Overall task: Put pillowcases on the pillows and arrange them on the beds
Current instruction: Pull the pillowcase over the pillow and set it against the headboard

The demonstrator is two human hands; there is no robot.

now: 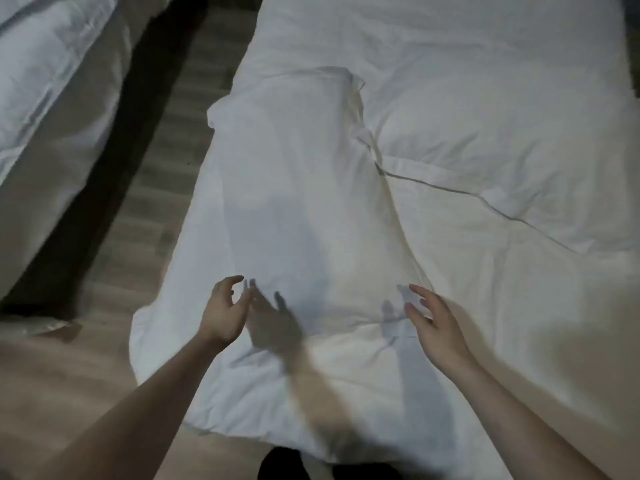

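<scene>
Both hands (329, 317) spread, empty, seemingly just above the pillow's (294, 202) near edge.

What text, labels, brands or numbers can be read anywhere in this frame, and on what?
None. No readable text shows on the pillow, the bed, the second bed or the floor. The linen is plain white, and both the left hand and the right hand hold nothing printed.
</scene>
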